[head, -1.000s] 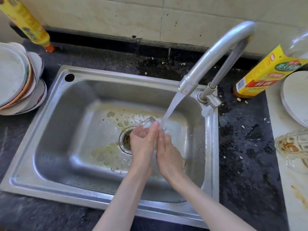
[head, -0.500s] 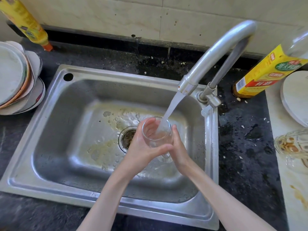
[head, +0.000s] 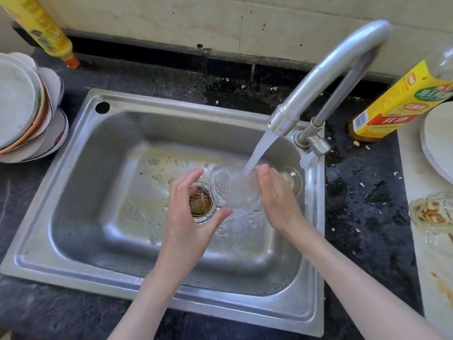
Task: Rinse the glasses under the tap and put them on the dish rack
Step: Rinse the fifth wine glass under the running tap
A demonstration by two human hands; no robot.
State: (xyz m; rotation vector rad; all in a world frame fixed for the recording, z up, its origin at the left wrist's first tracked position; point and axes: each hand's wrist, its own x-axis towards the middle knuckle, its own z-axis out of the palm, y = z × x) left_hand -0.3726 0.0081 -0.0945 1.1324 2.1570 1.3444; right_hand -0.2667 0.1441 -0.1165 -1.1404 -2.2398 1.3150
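Note:
A clear glass (head: 232, 187) lies tipped on its side under the running water from the steel tap (head: 318, 77), its mouth facing left and its base to the right. My right hand (head: 277, 200) grips it around the base end. My left hand (head: 191, 217) hovers just left of the rim with fingers spread and lightly curved, off the glass. Both hands are over the steel sink (head: 81, 168), beside the drain (head: 201, 202). A dirty glass (head: 434, 214) with brown residue lies on the pale counter at the right edge.
A stack of plates and bowls (head: 27, 109) stands left of the sink. A yellow bottle (head: 41, 28) leans at the back left. A yellow-labelled bottle (head: 402, 104) and a white plate (head: 438, 141) sit to the right. The dark counter is wet and crumb-strewn.
The glass went from upright between both hands to lying sideways under the stream. My left hand has let go and pulled back to the left; my right hand keeps hold.

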